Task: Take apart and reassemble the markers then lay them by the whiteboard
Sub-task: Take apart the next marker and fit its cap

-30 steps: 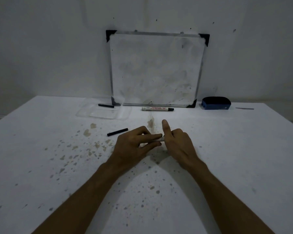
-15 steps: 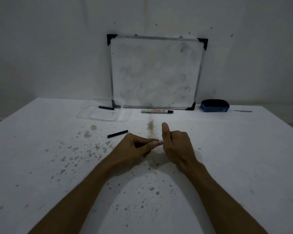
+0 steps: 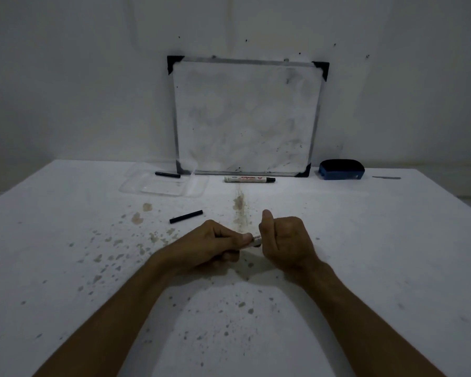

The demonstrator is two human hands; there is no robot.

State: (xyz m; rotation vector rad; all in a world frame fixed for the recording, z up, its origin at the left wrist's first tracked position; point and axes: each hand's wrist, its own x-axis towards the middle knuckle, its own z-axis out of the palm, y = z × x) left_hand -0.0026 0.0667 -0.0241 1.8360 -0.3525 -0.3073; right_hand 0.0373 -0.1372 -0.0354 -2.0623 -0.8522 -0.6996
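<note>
Both hands meet over the middle of the stained white table (image 3: 365,254). My left hand (image 3: 212,246) is closed around a pale marker body (image 3: 256,240), of which only a short end shows between the hands. My right hand (image 3: 283,240) is a fist on that end, thumb up; what it holds is hidden. A whole white marker with a black cap (image 3: 249,179) lies in front of the whiteboard (image 3: 245,115), which leans on the wall. A loose black stick-like part (image 3: 186,216) lies just beyond my left hand.
A clear plastic tray (image 3: 161,187) sits left of the whiteboard with a thin black part (image 3: 167,174) at its far edge. A blue eraser (image 3: 341,170) stands right of the board. A small grey strip (image 3: 386,177) lies further right.
My left fingers have curled tighter around the marker body and both hands have drawn closer together. Nothing else on the table has moved.
</note>
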